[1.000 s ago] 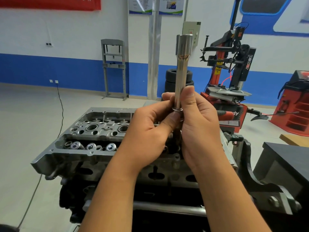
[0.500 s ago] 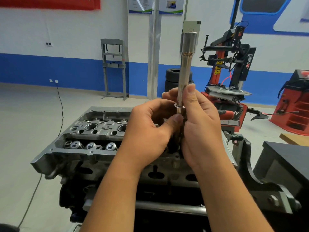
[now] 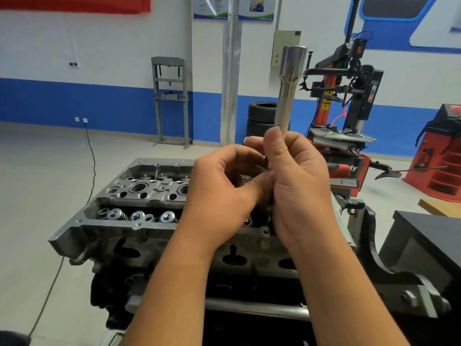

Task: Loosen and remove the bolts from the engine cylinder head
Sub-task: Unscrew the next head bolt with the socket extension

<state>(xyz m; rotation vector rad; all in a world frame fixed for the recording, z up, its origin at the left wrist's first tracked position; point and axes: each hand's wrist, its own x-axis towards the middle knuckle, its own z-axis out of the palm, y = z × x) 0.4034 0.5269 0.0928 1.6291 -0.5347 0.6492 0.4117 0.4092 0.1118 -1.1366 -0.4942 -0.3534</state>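
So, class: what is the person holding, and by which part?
A long socket, gripped at its lower shaft by the right hand; the left hand pinches below.

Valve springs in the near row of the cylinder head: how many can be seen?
3, side by side left of the left hand: valve springs at the left, middle and right. Both hands cover the row's right part, so more may be hidden.

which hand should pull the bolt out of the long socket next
Probably the left hand. The right hand already grips the long socket upright above the cylinder head, and the left hand's fingers pinch at its lower end. What they pinch is hidden.
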